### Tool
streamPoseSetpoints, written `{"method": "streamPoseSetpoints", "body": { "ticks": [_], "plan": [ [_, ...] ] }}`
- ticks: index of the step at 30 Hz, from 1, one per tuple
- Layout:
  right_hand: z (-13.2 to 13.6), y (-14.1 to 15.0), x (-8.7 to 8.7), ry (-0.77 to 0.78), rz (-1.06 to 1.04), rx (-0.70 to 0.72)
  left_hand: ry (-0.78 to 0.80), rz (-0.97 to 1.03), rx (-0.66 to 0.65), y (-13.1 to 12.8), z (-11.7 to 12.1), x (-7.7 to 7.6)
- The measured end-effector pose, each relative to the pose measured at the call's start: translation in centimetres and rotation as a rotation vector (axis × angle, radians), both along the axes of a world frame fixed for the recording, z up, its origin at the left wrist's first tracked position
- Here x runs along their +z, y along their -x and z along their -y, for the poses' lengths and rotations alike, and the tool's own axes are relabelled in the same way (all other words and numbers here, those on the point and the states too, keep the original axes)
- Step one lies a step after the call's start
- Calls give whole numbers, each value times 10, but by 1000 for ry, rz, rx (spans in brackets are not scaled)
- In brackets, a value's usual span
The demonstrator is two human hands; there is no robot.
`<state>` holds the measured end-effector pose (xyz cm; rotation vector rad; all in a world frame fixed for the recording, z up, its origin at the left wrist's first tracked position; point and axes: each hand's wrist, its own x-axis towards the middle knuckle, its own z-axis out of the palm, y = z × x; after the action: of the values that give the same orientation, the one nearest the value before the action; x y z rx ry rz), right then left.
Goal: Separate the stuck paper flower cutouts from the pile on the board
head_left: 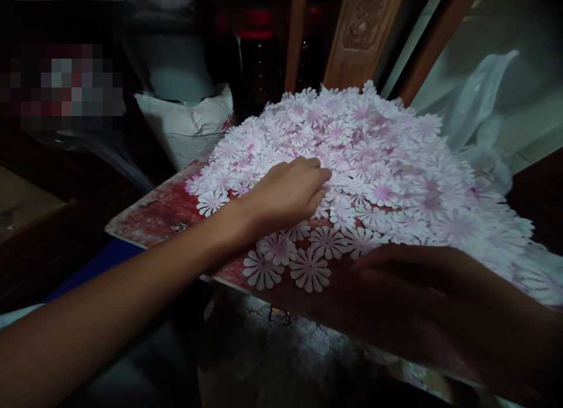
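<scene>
1. White, purple-centred flower cutouts lie heaped on a red board, the pile's long axis running far left to near right.
2. The left hand, closer to its middle, curls over the near edge, most blooms beyond and rightward; any hold is hidden.
3. The right hand is shadowed, near right; opening and hold cannot be told.

And there's room, look, over the bare board left of the flower pile; behind it, wooden slats and a sack block passage.
</scene>
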<state>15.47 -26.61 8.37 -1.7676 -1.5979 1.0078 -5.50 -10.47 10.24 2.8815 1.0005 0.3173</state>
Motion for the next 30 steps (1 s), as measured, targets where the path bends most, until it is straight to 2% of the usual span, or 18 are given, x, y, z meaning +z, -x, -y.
{"method": "streamPoseSetpoints", "body": {
  "ticks": [3, 5, 15, 21, 26, 30],
  "plan": [
    [-3, -2, 4, 94, -135, -17, 5, 64, -34, 1, 3, 1],
    [-4, -2, 4, 91, -169, -54, 29, 80, -45, 3, 2, -1],
    [-10, 3, -5, -86, -79, -187, 57, 153, -109, 11, -4, -9],
    [-12, 10, -4, -129, 19, -209, 88, 113, -141, 10, 1, -2],
    [-12, 9, -5, -131, -54, -237, 111, 78, -139, 9, 6, 6],
    [-10, 11, -3, -106, -56, -218, 150, 83, -177, 11, 7, 5]
  ]
}}
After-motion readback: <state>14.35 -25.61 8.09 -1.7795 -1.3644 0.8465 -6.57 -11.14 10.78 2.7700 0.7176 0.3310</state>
